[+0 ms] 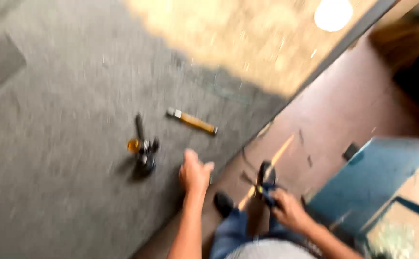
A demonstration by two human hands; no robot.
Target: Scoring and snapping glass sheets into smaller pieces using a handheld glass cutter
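Reaching over grey carpet toward a black-and-amber tool point(142, 151).
It lies left of the loosely open, empty left hand point(195, 173); probably stiff, fairly heavy, best gripped by its handle. Right hand point(288, 208) clasps a blurred dark tool point(265, 180).

Single head-worn view, looking steeply down from standing height past the person's own arms and knees to the floor. The grey carpet point(65, 144) fills the left and centre, the reddish floor point(334, 110) the right. Motion blur softens the whole frame; no second view overlaps it.
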